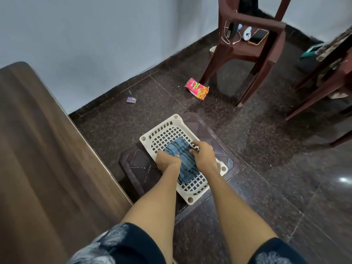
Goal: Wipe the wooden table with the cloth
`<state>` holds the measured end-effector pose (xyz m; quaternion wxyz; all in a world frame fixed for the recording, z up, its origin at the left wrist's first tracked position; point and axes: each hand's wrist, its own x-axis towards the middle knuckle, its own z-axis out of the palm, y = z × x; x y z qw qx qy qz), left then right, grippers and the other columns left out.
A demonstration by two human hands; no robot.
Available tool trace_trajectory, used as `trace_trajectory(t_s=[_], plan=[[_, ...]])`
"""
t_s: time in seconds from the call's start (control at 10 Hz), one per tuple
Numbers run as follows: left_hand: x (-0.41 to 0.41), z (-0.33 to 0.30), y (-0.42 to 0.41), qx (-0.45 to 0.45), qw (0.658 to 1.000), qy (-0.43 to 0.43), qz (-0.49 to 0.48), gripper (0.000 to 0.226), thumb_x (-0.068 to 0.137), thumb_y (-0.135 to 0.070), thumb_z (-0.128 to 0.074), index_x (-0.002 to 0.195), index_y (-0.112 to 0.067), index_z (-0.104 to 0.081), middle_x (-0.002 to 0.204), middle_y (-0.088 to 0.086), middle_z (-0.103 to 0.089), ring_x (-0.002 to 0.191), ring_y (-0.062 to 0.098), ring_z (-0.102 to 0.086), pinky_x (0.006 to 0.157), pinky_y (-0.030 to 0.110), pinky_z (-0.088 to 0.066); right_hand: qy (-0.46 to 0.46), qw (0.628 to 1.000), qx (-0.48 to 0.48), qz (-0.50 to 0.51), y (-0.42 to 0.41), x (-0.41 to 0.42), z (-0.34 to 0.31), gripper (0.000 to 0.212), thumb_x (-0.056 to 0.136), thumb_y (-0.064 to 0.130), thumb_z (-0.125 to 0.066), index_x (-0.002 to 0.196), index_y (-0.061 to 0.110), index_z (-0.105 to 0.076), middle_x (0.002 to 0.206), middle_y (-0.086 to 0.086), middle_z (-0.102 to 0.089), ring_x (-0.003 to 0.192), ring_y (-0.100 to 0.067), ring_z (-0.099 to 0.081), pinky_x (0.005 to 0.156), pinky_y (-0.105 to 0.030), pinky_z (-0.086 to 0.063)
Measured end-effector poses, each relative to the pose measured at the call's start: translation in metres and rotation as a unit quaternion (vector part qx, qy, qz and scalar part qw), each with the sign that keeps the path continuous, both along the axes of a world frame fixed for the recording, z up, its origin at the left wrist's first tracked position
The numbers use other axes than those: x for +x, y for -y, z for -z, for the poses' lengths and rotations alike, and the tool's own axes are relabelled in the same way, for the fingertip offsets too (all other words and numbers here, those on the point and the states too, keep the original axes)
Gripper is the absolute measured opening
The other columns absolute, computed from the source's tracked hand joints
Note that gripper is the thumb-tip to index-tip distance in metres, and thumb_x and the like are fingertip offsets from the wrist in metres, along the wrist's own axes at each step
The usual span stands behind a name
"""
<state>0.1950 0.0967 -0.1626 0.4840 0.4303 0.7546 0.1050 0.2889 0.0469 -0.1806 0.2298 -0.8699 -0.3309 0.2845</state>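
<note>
While both hands reach down over a low stool, each one has hold of the folded cloth between them. The left hand [167,161] grips the cloth's left edge with its fingers curled under and out of sight, and the right hand [203,156] clasps the right edge, fingers bent over the fabric. The blue checked cloth [183,161] lies folded lengthwise in a cream plastic basket tray [192,191] with a square lattice floor and round holes at its corners. That tray sits slantwise on top of a dark brown plastic stool [137,162], whose seat has a diamond pattern and stands on the speckled dark granite floor [266,149].

To the left, just beside the stool, runs the wooden desk [42,159], its brown grained top stretching along the pale wall [95,44]; the cloth is not on it. Farther out on the floor lie a red and orange snack packet [197,88] and a small purple wrapper [131,100]. Beyond the packet stands a maroon plastic chair [253,52] carrying a phone [258,36], a white cable [228,38] and a small white object. Another brown chair [323,80] shows partly at the right edge. Dark patterned sleeves [122,246] frame the bottom of the view.
</note>
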Motion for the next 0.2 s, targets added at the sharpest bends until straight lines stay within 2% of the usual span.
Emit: trace_trajectory(t_s=[0.1,0.2], plan=[[-0.004,-0.012,0.001,0.046,0.997,-0.006,0.064,0.053,0.086,-0.015,-0.062,0.133,-0.005,-0.039,0.134,0.014,-0.047,0.122,0.033,-0.047,0.096,0.042,-0.043,0.047,0.998,0.014,-0.025,0.011,-0.008,-0.011,0.032,0.098,0.019,-0.047,0.129,0.017,-0.054,0.126,-0.004,-0.057,0.112,-0.024,-0.054,0.088,-0.040,-0.047],[-0.011,-0.033,0.005,0.088,0.988,-0.020,0.125,0.041,0.092,-0.017,-0.051,0.131,-0.008,-0.041,0.133,0.010,-0.049,0.120,0.030,-0.049,0.094,0.041,-0.043,0.088,0.995,0.035,-0.032,0.019,-0.014,-0.028,0.031,0.100,0.020,-0.040,0.126,0.015,-0.056,0.125,-0.003,-0.058,0.116,-0.024,-0.050,0.090,-0.040,-0.046]])
